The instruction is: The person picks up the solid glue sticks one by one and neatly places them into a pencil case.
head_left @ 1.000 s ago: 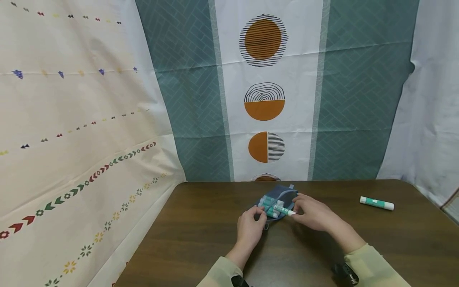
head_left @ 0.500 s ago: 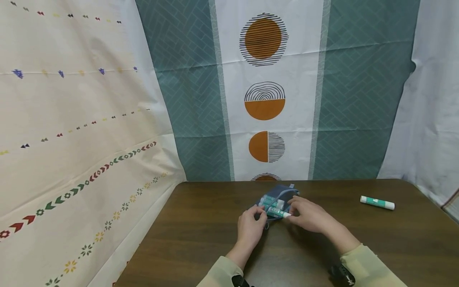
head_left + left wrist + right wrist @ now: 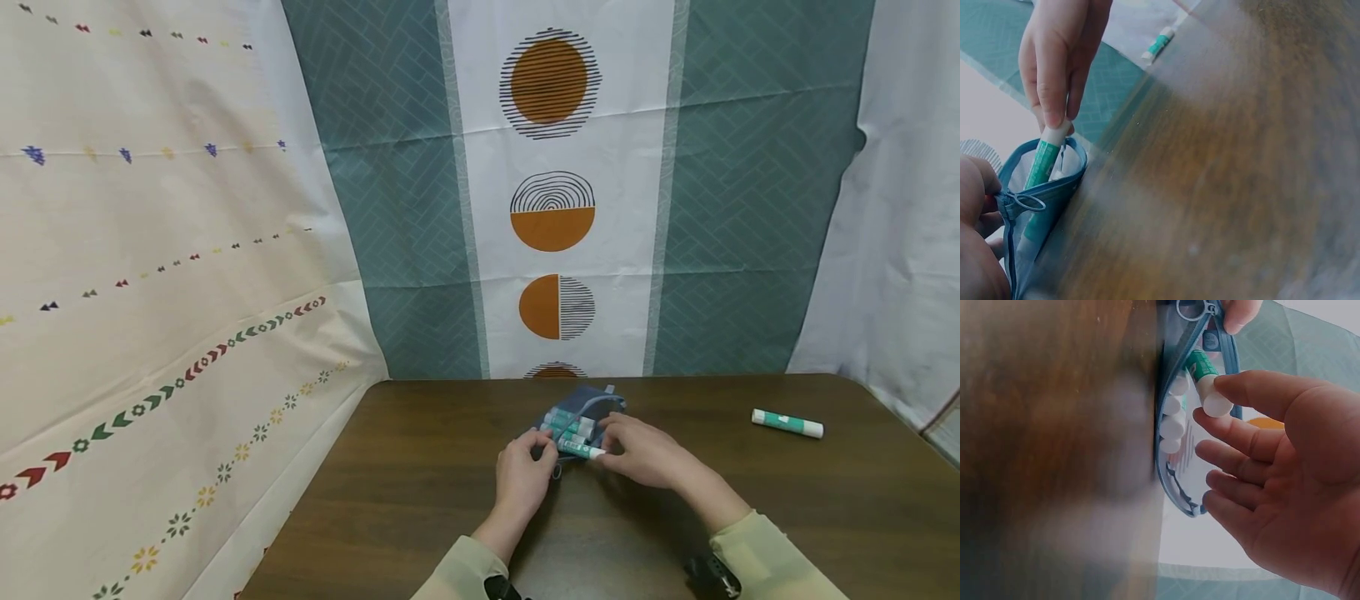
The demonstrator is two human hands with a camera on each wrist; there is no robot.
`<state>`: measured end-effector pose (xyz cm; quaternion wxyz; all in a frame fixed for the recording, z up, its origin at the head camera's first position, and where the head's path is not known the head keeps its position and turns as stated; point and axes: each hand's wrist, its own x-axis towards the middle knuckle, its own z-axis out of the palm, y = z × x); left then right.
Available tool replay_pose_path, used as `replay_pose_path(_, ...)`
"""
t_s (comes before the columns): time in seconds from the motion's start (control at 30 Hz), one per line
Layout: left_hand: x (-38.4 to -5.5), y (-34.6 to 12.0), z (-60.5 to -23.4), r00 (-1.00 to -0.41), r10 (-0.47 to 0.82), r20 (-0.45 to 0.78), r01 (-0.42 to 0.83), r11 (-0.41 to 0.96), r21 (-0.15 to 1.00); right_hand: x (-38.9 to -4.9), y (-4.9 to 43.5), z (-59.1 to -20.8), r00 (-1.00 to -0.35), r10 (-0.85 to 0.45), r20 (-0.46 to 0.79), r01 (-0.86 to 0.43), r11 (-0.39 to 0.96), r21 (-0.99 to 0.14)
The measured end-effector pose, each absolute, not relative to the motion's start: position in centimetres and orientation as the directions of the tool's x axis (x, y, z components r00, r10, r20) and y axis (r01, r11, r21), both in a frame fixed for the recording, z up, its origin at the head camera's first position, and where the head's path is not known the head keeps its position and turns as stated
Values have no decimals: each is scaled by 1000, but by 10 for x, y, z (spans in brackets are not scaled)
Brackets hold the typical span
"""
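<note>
A blue zippered pouch (image 3: pixel 576 401) lies unzipped on the table, with several green-and-white glue sticks (image 3: pixel 1172 427) inside, their white ends facing the opening. My left hand (image 3: pixel 523 477) grips the pouch's edge by the zipper, beside the pull ring (image 3: pixel 1027 202). Between thumb and index finger, my right hand (image 3: pixel 647 452) pinches the white end of another glue stick (image 3: pixel 1042 164). That stick slants through the pouch mouth, its green part partly inside. The right hand's other fingers are spread loosely in the right wrist view.
One more glue stick (image 3: pixel 787 423) lies by itself on the right of the brown wooden table (image 3: pixel 420 500). Patterned cloths (image 3: pixel 405 208) hang behind the table and along its left side.
My right hand has moved slightly left and down, bringing the pinched glue stick lower and further into the pouch. The left hand stays in place on the pouch.
</note>
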<state>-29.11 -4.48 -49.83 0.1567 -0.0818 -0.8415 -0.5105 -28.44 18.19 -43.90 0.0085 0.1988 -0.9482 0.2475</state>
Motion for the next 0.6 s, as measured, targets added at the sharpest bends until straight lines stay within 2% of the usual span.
replay_pose_path(0.2,-291,-45,-499,-940,-26,340,290,463,837,-284,176,-441,-916,-384,117,-393,798,-456)
replay_pose_path(0.6,-291,-45,-499,-944,-11,330,289,457,842,-294,167,-449,-942,-325,81,-326,837,-438)
